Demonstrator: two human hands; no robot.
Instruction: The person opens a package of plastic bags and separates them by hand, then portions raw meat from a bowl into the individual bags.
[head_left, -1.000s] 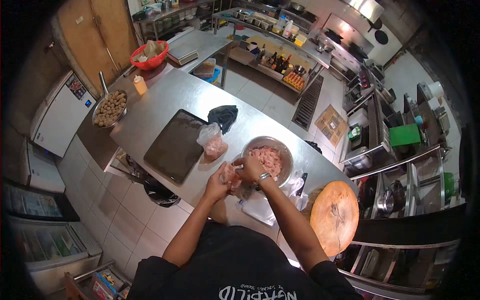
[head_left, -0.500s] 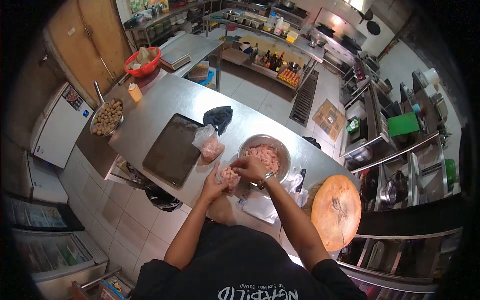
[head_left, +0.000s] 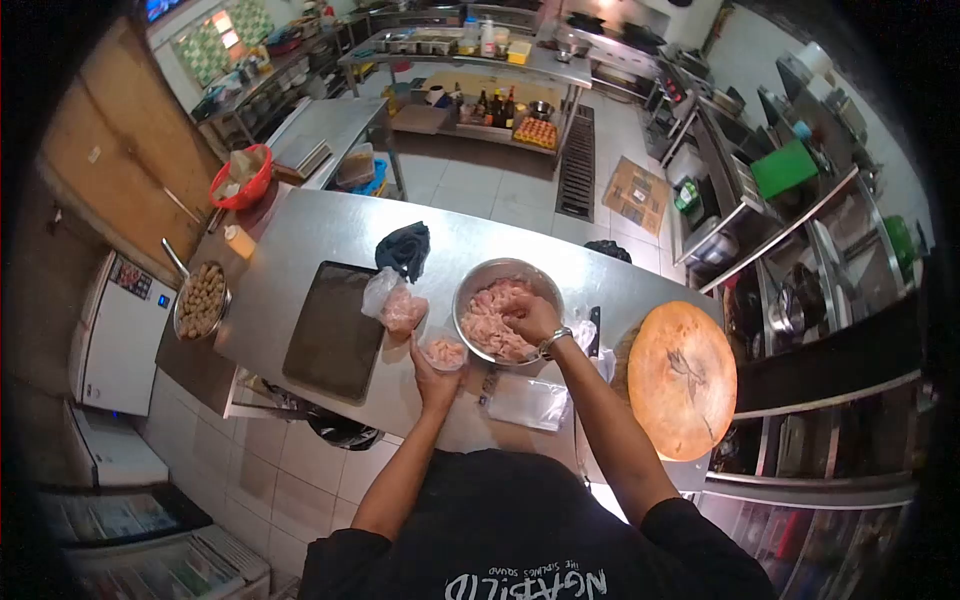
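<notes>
My left hand [head_left: 436, 384] is wrapped around a clear plastic bag of raw meat pieces [head_left: 444, 353], its mouth facing up. My right hand [head_left: 533, 320], with a watch on the wrist, reaches into a steel bowl [head_left: 460, 325] and its curled fingers grip raw meat strips [head_left: 490, 322]; the fingertips are partly hidden. Left of the bowl, a filled plastic bag of meat [head_left: 403, 312] rests by the edge of a dark tray [head_left: 333, 335]. A stack of clear plastic bags [head_left: 527, 401] lies in front of the bowl.
A round wooden chopping board [head_left: 685, 385] is at the right, with a dark-handled knife [head_left: 595, 330] beside it. Behind the tray lies a crumpled black bag [head_left: 403, 250]. At the left are a pan of brown balls [head_left: 203, 302], a squeeze bottle [head_left: 239, 241] and a red basket [head_left: 243, 180].
My right hand has moved from the opening of the held bag into the meat in the bowl. My left hand still holds the bag, slightly lower. The camera view has shifted.
</notes>
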